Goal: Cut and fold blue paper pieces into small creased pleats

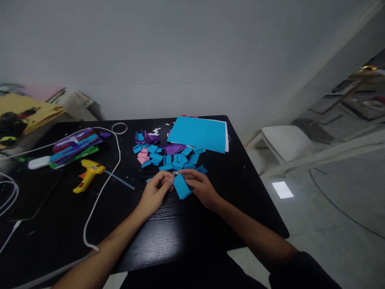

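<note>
A folded piece of blue paper point(181, 187) is held up between my two hands over the front part of the black table. My left hand point(156, 189) is closed, its thumb and fingertips pinching at the paper's upper left edge. From the other side, my right hand point(202, 188) grips the paper's right edge, partly hidden behind it. Just beyond my fingers lies a loose pile of small folded blue papers point(178, 159). Pink folded pieces point(143, 156) and a purple piece point(173, 149) lie among them. Something pale shows behind my fingertips, too small to name.
Large blue sheets point(200, 133) lie at the back of the table point(240, 216). To the left are a yellow glue gun point(89, 173) with a glue stick, a stack of coloured paper strips point(76, 146) and a white cable point(104, 186). A white chair point(285, 142) stands right.
</note>
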A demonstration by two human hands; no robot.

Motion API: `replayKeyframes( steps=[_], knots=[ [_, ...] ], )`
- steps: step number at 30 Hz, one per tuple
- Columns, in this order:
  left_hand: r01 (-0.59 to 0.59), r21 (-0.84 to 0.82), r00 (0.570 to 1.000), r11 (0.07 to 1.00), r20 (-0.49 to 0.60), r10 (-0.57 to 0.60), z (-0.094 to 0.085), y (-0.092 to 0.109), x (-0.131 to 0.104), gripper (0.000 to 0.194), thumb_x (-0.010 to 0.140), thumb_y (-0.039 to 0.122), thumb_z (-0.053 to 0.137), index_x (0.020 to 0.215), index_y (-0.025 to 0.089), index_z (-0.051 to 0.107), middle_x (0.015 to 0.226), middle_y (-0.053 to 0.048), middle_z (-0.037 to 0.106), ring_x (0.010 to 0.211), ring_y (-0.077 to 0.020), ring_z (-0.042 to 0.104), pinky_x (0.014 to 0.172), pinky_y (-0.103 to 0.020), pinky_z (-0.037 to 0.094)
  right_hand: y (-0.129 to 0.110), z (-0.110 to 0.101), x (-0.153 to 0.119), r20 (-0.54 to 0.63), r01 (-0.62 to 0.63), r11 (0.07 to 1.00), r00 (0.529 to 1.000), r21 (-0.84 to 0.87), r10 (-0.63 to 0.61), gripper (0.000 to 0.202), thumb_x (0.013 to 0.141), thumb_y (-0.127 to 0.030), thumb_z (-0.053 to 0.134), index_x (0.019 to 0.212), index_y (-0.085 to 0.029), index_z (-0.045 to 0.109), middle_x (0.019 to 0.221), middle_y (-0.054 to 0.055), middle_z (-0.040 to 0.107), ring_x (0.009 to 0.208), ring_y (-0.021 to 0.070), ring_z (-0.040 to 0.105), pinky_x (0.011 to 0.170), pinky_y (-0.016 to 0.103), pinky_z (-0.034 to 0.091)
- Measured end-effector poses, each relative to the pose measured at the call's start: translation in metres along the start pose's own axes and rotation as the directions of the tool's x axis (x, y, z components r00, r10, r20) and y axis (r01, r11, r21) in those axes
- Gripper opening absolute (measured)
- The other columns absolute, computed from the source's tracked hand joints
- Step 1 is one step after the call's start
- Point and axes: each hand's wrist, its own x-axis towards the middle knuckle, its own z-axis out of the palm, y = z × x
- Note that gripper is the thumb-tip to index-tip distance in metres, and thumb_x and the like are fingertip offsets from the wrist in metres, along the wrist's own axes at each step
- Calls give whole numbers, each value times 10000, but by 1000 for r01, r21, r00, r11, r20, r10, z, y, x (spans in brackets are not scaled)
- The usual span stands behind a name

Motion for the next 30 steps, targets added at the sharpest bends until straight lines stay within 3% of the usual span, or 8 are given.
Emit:
replayKeyframes(
  steps=[4, 13, 19, 21, 25, 30],
  knots=[
    [6, -60, 1000, 998, -10, -7, 4, 1, -1, 275, 896, 458, 695, 935, 186, 686, 750, -1, 644, 651, -147, 604, 635, -265, 500, 1, 2, -1, 9, 74, 990, 997, -120, -74, 341, 754, -293, 814, 1086, -236, 760, 885, 17, 783, 785, 189, 740, 775, 327, 587],
    [-42, 83, 999, 996, -5, 42, 4, -3, -3, 230, 937, 400, 638, 925, 186, 721, 767, -9, 691, 636, -141, 585, 595, -239, 473, 9, 0, -3, -21, 166, 942, 984, -293, -179, 332, 806, -356, 802, 1094, -203, 739, 991, 58, 790, 952, 223, 763, 884, 360, 595],
    [-164, 185, 985, 969, 74, 153, 0, 0, -4, 240, 962, 252, 566, 1114, 215, 748, 1100, -87, 742, 984, -225, 685, 841, -341, 548, 8, -1, -1, -64, 199, 924, 971, -327, -232, 288, 797, -363, 809, 1025, -202, 738, 1008, 60, 785, 986, 231, 751, 919, 370, 588],
    [-203, 193, 976, 960, 120, 182, -1, 2, -5, 278, 940, 220, 587, 1181, 221, 727, 1157, -99, 721, 998, -227, 680, 852, -350, 553, 8, -2, 0, -87, 190, 918, 968, -348, -234, 282, 793, -368, 811, 1008, -202, 733, 978, 50, 782, 956, 227, 750, 896, 365, 594],
    [-196, 208, 979, 958, 92, 180, 0, 1, -5, 204, 940, 284, 638, 1111, 215, 725, 1002, -57, 707, 805, -172, 662, 735, -285, 543, 9, -2, 0, -129, 157, 917, 968, -367, -218, 307, 762, -393, 836, 971, -192, 734, 919, 44, 778, 910, 228, 751, 870, 367, 601],
    [-129, 202, 991, 971, 10, 130, 0, -3, -4, 177, 932, 346, 654, 902, 186, 723, 726, 0, 657, 659, -150, 617, 646, -258, 498, 8, -1, -1, -86, 123, 943, 984, -311, -157, 348, 751, -414, 856, 997, -190, 754, 1048, 74, 800, 1032, 261, 755, 984, 421, 580]
  ],
)
